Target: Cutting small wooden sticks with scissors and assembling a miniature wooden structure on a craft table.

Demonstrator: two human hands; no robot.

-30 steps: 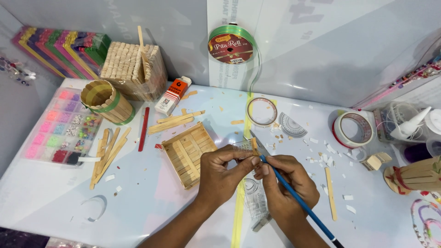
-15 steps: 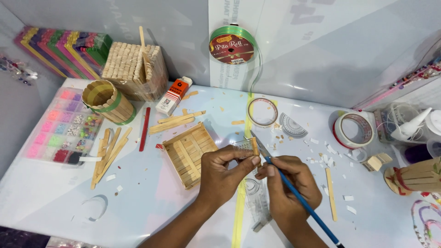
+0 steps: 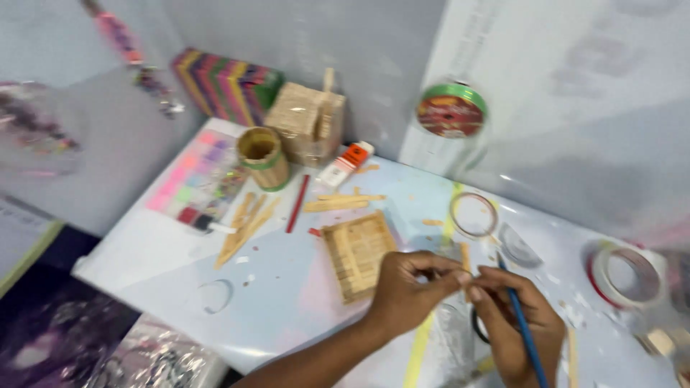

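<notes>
Near the front edge of the white table (image 3: 144,266), both hands meet over a small wooden stick piece (image 3: 466,257).

Left hand (image 3: 410,291) pinches the piece between thumb and fingertips; right hand (image 3: 514,323) closes around a blue paintbrush (image 3: 523,332) while its fingertips touch the same piece. It looks light, stiff and easily snapped, so best held by its flat sides. A square stick panel (image 3: 357,253) lies just left.

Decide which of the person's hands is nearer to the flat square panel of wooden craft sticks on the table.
Left. The left hand lies right beside the flat square panel of wooden craft sticks, at its right edge. The right hand, holding a blue brush, is farther right.
</notes>
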